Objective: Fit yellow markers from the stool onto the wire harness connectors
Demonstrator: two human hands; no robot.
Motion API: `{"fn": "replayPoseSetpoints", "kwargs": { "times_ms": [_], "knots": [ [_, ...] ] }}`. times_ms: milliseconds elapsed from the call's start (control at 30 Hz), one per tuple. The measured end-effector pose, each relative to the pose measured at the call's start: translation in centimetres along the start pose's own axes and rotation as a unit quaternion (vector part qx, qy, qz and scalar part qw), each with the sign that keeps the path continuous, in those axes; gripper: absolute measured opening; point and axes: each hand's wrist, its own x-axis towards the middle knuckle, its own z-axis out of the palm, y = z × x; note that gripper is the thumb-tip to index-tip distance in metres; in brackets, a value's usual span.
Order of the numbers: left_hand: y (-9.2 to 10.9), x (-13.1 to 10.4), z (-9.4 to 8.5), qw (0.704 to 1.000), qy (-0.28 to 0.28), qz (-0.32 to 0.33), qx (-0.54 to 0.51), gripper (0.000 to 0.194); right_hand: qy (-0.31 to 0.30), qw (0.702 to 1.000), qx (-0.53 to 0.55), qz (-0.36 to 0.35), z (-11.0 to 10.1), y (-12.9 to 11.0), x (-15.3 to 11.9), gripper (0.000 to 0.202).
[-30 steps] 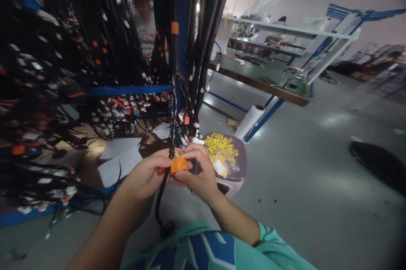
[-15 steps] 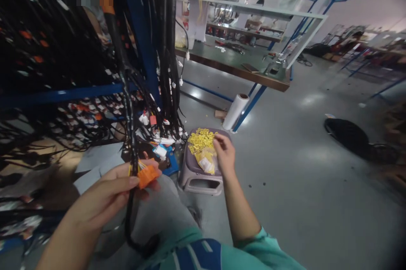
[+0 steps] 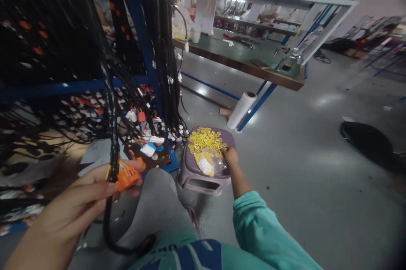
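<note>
My left hand point(image 3: 90, 189) is closed around an orange connector point(image 3: 128, 178) with yellow and white wires and the black taped wire harness point(image 3: 111, 122) beside it. The harness hangs from above and bends towards my lap. At the right edge of a purple-grey plastic stool point(image 3: 193, 167), my right hand point(image 3: 231, 156) has its fingers drawn together, with a small yellow plastic clip point(image 3: 225, 146) at the fingertips. A heap of such yellow clips point(image 3: 204, 139) covers the stool top. A clear bag point(image 3: 206, 164) with a white label lies at its front.
A blue rack point(image 3: 135, 20) crowded with black harnesses stands on the left. Behind the stool, a white roll point(image 3: 242, 110) leans by the leg of a green-topped workbench point(image 3: 233, 52). A black bundle point(image 3: 364, 139) lies on the floor at right.
My right hand has moved from above the clip heap down to its right edge. My left hand, with the connector and harness, appears further left; the whole view has shifted slightly.
</note>
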Motion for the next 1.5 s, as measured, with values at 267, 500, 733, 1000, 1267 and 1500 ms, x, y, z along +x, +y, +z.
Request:
{"fn": "replayPoseSetpoints", "kwargs": {
  "times_ms": [267,500,733,1000,1267,1500],
  "knots": [
    [0.0,0.7,0.4,0.999,-0.011,0.026,0.018,0.026,0.030,0.990,0.132,0.026,0.5,1.7,0.6,0.024],
    [-0.7,1.2,0.0,0.999,-0.040,0.024,0.003,0.035,0.079,0.913,0.395,0.065,-0.6,3.1,-2.1,0.021],
    [-0.3,0.5,0.3,0.995,-0.079,0.045,0.041,0.025,0.046,0.832,0.550,0.050,-1.4,3.1,-8.2,0.049],
    [-1.8,0.7,-0.3,0.998,-0.050,0.033,0.032,0.042,-0.086,0.813,0.575,0.001,-1.5,-1.9,-14.9,0.048],
    [-1.5,-0.2,0.0,0.997,-0.063,0.052,0.005,0.046,-0.226,0.791,0.565,-0.063,-1.4,-8.3,-21.5,0.036],
    [-1.5,-0.6,0.8,0.996,-0.067,0.052,0.005,0.047,-0.288,0.749,0.578,-0.147,-2.3,-13.2,-26.9,0.031]
  ]
}}
